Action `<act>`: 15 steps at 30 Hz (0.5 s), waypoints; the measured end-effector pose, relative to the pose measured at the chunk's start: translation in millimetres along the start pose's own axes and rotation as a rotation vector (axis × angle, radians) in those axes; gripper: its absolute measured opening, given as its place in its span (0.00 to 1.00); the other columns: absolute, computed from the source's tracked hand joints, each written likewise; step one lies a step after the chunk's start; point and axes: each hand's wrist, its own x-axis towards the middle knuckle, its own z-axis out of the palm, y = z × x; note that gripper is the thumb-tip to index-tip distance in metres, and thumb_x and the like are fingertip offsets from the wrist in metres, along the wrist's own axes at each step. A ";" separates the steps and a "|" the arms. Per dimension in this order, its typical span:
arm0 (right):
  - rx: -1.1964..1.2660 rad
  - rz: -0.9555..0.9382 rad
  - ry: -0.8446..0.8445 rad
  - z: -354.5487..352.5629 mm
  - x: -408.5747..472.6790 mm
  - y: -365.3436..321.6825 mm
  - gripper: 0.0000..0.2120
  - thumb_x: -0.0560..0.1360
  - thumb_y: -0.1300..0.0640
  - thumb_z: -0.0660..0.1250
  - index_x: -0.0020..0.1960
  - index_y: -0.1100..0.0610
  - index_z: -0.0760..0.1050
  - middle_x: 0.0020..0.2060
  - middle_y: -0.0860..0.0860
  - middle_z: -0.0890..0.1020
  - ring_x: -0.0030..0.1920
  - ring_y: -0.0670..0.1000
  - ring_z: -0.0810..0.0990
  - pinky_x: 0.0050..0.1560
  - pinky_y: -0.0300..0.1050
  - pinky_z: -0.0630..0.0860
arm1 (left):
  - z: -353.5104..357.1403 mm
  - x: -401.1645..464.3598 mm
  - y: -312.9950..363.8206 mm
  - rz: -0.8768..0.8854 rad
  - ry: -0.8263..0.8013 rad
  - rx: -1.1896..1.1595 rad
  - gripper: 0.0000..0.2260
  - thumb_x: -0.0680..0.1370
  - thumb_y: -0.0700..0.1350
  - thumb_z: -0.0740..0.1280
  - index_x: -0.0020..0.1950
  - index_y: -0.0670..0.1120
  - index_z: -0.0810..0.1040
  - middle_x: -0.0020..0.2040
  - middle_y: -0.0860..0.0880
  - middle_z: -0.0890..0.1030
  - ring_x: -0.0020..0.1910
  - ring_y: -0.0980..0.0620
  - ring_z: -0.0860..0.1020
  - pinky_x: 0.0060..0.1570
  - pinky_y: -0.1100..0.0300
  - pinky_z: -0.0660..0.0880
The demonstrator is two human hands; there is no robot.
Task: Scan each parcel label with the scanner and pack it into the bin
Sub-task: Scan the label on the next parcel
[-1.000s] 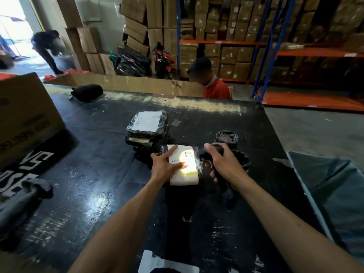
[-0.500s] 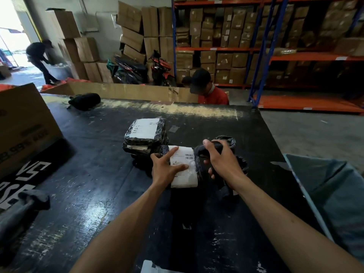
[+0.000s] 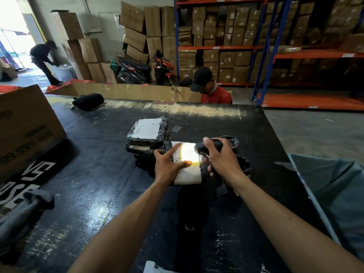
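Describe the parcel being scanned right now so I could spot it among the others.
On the black table, find the person's two hands. The parcel lies flat under the left hand, beside the scanner held in the right hand. Unlike the stacked parcels behind, its white label glows under the scanner's light.

Your right hand [image 3: 220, 160] wraps the black handheld scanner [image 3: 208, 147], so you see only its head; the grip and trigger are covered. The scanner's glare washes out the white paper label [image 3: 188, 174] on the black plastic-wrapped parcel [image 3: 167, 146], and your left hand [image 3: 167, 167] covers that label's near-left part, so no print can be read. The crumpled black plastic parcels [image 3: 244, 164] behind your right hand are mostly hidden. The blue-grey fabric bin [image 3: 334, 186] runs off the right edge. The print on the stacked black parcel's label [image 3: 146, 128] is too small to read.
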 end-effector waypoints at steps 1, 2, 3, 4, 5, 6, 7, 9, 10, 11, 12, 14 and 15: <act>-0.004 -0.006 0.003 0.8 -0.3 0.0 0.31 0.71 0.27 0.65 0.65 0.46 0.70 0.37 0.53 0.86 0.26 0.50 0.82 0.25 0.43 0.77 | -0.6 -0.2 0.7 -0.004 0.003 -0.007 0.33 0.60 0.58 0.84 0.62 0.70 0.77 0.61 0.47 0.63 0.58 0.47 0.73 0.64 0.51 0.75; -0.010 -0.011 0.007 1.4 -0.5 -0.3 0.31 0.71 0.27 0.65 0.66 0.45 0.70 0.37 0.53 0.86 0.26 0.50 0.83 0.25 0.42 0.77 | -1.3 -0.4 1.2 -0.008 0.009 -0.015 0.33 0.60 0.57 0.84 0.62 0.68 0.78 0.61 0.47 0.63 0.58 0.46 0.74 0.65 0.50 0.75; -0.012 -0.015 0.011 1.8 -0.9 -0.6 0.32 0.71 0.26 0.65 0.66 0.45 0.70 0.37 0.52 0.86 0.27 0.50 0.83 0.25 0.42 0.77 | -2.0 -0.6 1.4 -0.010 0.014 -0.019 0.33 0.60 0.57 0.84 0.62 0.68 0.78 0.61 0.47 0.63 0.59 0.46 0.74 0.65 0.49 0.75; -0.011 -0.017 0.015 2.3 -1.3 -1.1 0.32 0.70 0.26 0.65 0.66 0.44 0.70 0.37 0.52 0.86 0.27 0.50 0.83 0.25 0.42 0.77 | -2.8 -1.0 1.5 -0.011 0.019 -0.019 0.33 0.60 0.57 0.84 0.62 0.68 0.78 0.61 0.47 0.63 0.59 0.46 0.74 0.65 0.49 0.75; -0.007 -0.018 0.018 2.6 -1.7 -1.5 0.32 0.70 0.26 0.65 0.65 0.44 0.70 0.37 0.52 0.87 0.27 0.50 0.84 0.25 0.43 0.78 | -3.5 -1.4 1.5 -0.011 0.025 -0.016 0.32 0.60 0.57 0.84 0.61 0.69 0.78 0.61 0.47 0.63 0.59 0.47 0.74 0.66 0.49 0.74; -0.004 -0.017 0.021 3.0 -2.4 -1.9 0.32 0.69 0.25 0.65 0.65 0.43 0.70 0.38 0.52 0.87 0.27 0.50 0.84 0.25 0.43 0.78 | -4.3 -1.7 1.5 -0.008 0.031 -0.014 0.32 0.60 0.57 0.84 0.61 0.70 0.77 0.61 0.47 0.63 0.58 0.48 0.73 0.66 0.50 0.74; -0.003 -0.016 0.020 3.3 -3.0 -2.2 0.32 0.69 0.25 0.66 0.65 0.43 0.69 0.38 0.51 0.87 0.27 0.50 0.84 0.25 0.43 0.78 | -4.7 -2.1 1.5 -0.004 0.037 -0.014 0.32 0.60 0.57 0.84 0.60 0.70 0.77 0.61 0.47 0.63 0.57 0.49 0.73 0.66 0.51 0.74; -0.004 -0.009 0.017 4.3 -4.9 -1.3 0.31 0.69 0.26 0.66 0.65 0.42 0.69 0.39 0.52 0.87 0.26 0.50 0.84 0.25 0.43 0.78 | -6.2 -2.3 2.3 0.011 0.058 -0.010 0.32 0.60 0.57 0.84 0.60 0.71 0.77 0.61 0.48 0.63 0.56 0.50 0.73 0.65 0.53 0.74; -0.005 -0.002 0.021 5.0 -6.2 0.3 0.31 0.69 0.26 0.66 0.65 0.42 0.69 0.39 0.52 0.87 0.26 0.50 0.84 0.25 0.43 0.78 | -7.9 -1.4 3.2 0.022 0.076 -0.002 0.32 0.60 0.57 0.84 0.60 0.71 0.76 0.61 0.49 0.63 0.56 0.51 0.73 0.65 0.55 0.74; -0.010 0.008 0.027 6.1 -7.9 3.0 0.31 0.69 0.26 0.66 0.65 0.42 0.68 0.38 0.52 0.87 0.26 0.50 0.83 0.24 0.43 0.77 | -10.2 0.1 4.5 0.030 0.098 0.005 0.32 0.60 0.57 0.84 0.60 0.72 0.76 0.62 0.49 0.63 0.55 0.51 0.74 0.64 0.55 0.75; -0.018 0.020 0.034 7.6 -10.3 7.5 0.31 0.69 0.27 0.65 0.65 0.42 0.68 0.38 0.52 0.87 0.26 0.50 0.83 0.24 0.43 0.77 | -13.3 2.6 5.6 0.035 0.122 0.006 0.32 0.60 0.57 0.84 0.60 0.72 0.76 0.62 0.48 0.63 0.55 0.50 0.74 0.62 0.56 0.75; -0.031 0.049 0.040 14.6 -17.2 22.9 0.31 0.69 0.28 0.66 0.66 0.43 0.68 0.39 0.54 0.86 0.25 0.50 0.83 0.24 0.43 0.77 | -20.9 10.0 7.5 0.032 0.180 -0.014 0.33 0.59 0.56 0.84 0.60 0.72 0.76 0.62 0.48 0.63 0.53 0.50 0.75 0.61 0.57 0.76; -0.042 0.070 0.041 19.6 -21.6 33.4 0.31 0.70 0.30 0.66 0.67 0.44 0.69 0.40 0.55 0.86 0.24 0.50 0.82 0.24 0.43 0.77 | -24.4 14.0 8.7 0.022 0.212 -0.034 0.32 0.59 0.56 0.84 0.60 0.72 0.77 0.62 0.48 0.63 0.53 0.51 0.75 0.61 0.59 0.75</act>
